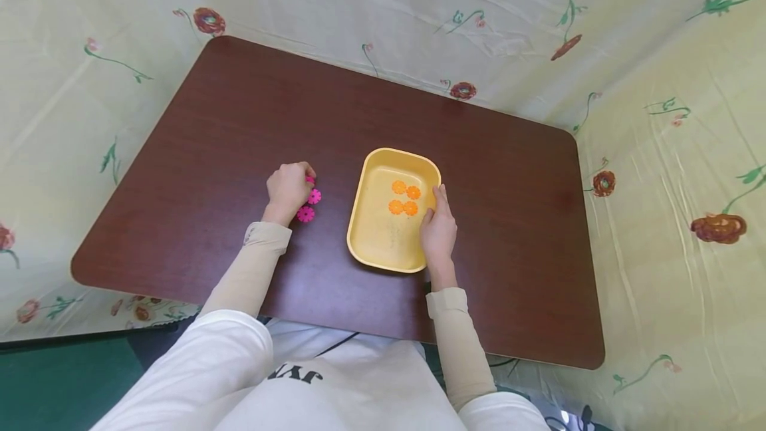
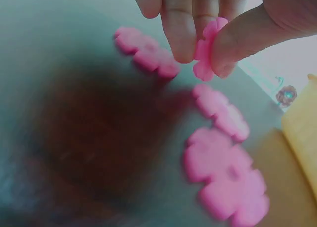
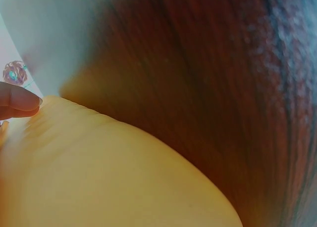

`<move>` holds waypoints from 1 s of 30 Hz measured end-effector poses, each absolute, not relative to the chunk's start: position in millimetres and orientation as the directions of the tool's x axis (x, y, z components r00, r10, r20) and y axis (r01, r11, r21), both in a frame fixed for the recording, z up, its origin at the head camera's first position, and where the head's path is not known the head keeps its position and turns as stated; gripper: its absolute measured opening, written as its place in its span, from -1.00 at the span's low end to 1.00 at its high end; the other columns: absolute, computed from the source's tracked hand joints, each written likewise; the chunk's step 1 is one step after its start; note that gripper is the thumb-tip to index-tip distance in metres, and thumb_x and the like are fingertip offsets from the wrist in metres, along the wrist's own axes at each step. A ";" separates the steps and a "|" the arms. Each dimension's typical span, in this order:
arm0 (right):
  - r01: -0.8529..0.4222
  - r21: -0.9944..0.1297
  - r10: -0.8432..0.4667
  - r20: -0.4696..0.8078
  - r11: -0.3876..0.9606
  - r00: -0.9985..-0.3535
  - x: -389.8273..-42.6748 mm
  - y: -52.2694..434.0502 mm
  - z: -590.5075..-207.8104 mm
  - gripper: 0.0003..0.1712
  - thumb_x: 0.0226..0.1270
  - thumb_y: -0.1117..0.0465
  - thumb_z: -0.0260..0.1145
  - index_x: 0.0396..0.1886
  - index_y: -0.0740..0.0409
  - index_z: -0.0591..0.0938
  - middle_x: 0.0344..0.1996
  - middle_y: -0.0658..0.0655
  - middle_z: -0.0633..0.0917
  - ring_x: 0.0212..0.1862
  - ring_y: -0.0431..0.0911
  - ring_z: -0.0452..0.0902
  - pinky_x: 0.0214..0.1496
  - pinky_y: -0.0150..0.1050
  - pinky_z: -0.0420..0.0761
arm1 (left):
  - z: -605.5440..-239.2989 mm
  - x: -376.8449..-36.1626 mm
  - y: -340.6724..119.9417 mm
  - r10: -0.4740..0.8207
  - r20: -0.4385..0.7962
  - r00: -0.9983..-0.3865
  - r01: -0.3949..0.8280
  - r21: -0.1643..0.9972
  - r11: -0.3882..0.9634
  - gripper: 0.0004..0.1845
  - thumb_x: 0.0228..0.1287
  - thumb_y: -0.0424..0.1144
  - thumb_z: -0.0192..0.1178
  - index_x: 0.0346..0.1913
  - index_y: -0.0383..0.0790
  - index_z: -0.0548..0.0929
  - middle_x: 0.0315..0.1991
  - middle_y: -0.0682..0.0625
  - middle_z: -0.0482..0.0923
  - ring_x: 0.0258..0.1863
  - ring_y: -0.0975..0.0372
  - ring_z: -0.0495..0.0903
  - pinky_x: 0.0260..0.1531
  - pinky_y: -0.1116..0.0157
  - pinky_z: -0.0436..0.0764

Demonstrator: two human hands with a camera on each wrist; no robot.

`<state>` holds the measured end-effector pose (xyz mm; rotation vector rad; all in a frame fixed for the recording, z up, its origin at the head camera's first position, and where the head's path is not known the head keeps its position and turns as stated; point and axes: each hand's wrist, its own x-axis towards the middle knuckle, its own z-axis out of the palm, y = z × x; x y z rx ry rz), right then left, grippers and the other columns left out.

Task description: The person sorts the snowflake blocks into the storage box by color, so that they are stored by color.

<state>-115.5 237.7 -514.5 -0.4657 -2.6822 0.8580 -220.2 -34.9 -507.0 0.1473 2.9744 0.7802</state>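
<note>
A dark reddish-brown wooden table with rounded corners [image 1: 251, 125] fills the middle of the head view, and on three sides of it hangs a pale cream-yellow glossy cloth printed with red flowers and green stems [image 1: 658, 151], creased and shiny where light falls on it. To the lower left a strip of dark green floor [image 1: 54, 378] shows under the cloth's edge. On the tabletop, a little right of centre, stands a yellow rectangular plastic tray with rounded corners [image 1: 371, 245], and four small orange flower-shaped plastic discs [image 1: 403, 197] lie close together in its far half. The right hand [image 1: 438, 231] rests along the tray's right rim, its fingers nearly straight and laid against the edge; the right wrist view shows one fingertip [image 3: 20, 102] on the yellow rim. Left of the tray, the left hand [image 1: 289, 186] is curled over a cluster of pink flower-shaped plastic discs [image 2: 225, 175] that lie flat on the wood. In the left wrist view its thumb and forefinger pinch one pink flower disc [image 2: 208, 49] on edge, lifted just above the table, with the other fingers bent alongside. Three more pink discs lie on the table around it. Both forearms wear beige sleeves [image 1: 251, 271], and white trousers [image 1: 209, 371] show at the near edge
</note>
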 end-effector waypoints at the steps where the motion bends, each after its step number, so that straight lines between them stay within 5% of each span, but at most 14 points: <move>1: 0.217 -0.598 0.386 0.168 0.771 -0.907 -115.4 237.8 -514.4 -0.45 0.29 0.41 0.07 0.29 0.10 0.35 0.33 -0.03 0.28 0.14 0.12 0.41 0.08 -0.06 0.45 | -505.4 -220.0 -34.4 0.110 -0.035 -0.993 0.079 0.496 0.865 -0.89 0.11 -0.29 0.16 -0.30 -0.12 0.65 -0.31 -0.17 0.64 -0.33 -0.12 0.58 -0.41 -0.01 0.49; 16: 0.204 -0.602 0.376 0.174 0.772 -0.910 -115.7 238.3 -516.3 -0.45 0.29 0.42 0.07 0.28 0.12 0.35 0.33 -0.02 0.27 0.14 0.11 0.42 0.06 -0.06 0.46 | -452.4 -216.0 9.5 0.194 0.070 -0.978 0.202 0.520 0.830 -0.82 0.18 -0.29 0.13 -0.19 -0.03 0.68 -0.35 -0.05 0.67 -0.37 -0.07 0.61 -0.44 0.04 0.49; 30: 0.204 -0.592 0.378 0.184 0.779 -0.908 -116.8 236.4 -514.6 -0.46 0.28 0.43 0.07 0.27 0.12 0.36 0.32 0.01 0.30 0.13 0.13 0.42 0.05 -0.04 0.47 | -420.2 -201.9 64.8 0.357 0.014 -0.934 0.309 0.533 0.788 -0.78 0.22 -0.26 0.13 -0.11 0.01 0.68 -0.22 0.03 0.65 -0.35 0.02 0.58 -0.40 0.10 0.53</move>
